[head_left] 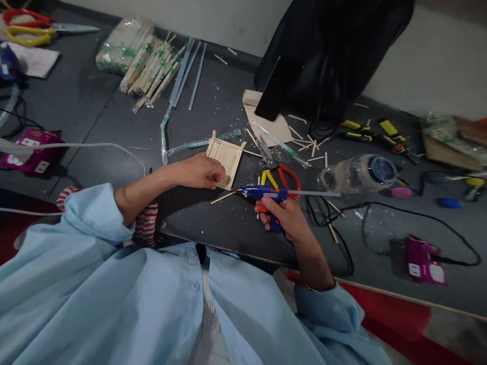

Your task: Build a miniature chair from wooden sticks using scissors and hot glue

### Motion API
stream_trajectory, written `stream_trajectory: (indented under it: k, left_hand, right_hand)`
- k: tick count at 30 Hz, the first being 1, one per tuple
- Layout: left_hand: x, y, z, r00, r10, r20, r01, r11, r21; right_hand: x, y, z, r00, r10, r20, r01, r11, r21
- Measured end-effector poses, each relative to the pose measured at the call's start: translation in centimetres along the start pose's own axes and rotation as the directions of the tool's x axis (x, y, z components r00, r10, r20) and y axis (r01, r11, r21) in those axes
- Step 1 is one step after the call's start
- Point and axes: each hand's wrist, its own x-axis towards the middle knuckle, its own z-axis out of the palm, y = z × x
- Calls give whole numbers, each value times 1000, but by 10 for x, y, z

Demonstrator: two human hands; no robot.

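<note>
My right hand (289,215) grips a blue hot glue gun (262,192), fingers wrapped round its handle near the orange trigger. A long pale glue stick (321,193) juts from the gun's back end. The nozzle points left, at the near right corner of a small panel of wooden sticks (225,154). That panel lies on the dark table, with sticks side by side and crosspieces along its edges. My left hand (200,171) is closed on the panel's near left part, fingertips bent over it; whether they also pinch a small loose stick is hard to see.
Scissors with red and yellow handles (281,177) lie just behind the gun. A plastic bottle (355,172) rests on its side to the right. Wrapped stick bundles (152,71) lie at back left. A black cable (342,243) loops across the right; a black bag (335,50) stands behind.
</note>
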Motion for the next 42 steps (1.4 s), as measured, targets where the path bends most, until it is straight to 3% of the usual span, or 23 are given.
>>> stream_trajectory:
  k: [12, 23, 34, 42]
  left_hand:
    - [1, 0, 0, 999, -16, 36, 18, 999, -37]
    - [4, 6, -4, 992, -90, 91, 87, 995, 41]
    - [3, 3, -2, 997, -49, 64, 52, 998, -33]
    - [3, 3, -2, 997, -55, 60, 56, 998, -18]
  right_hand:
    - [1, 2, 4, 999, -19, -40, 18, 999, -33]
    - [0, 6, 6, 997, -49, -61, 45, 997, -64]
    - [1, 6, 9, 996, -40, -83, 35, 998, -59]
    - [0, 6, 2, 999, -40, -10, 40, 999, -26]
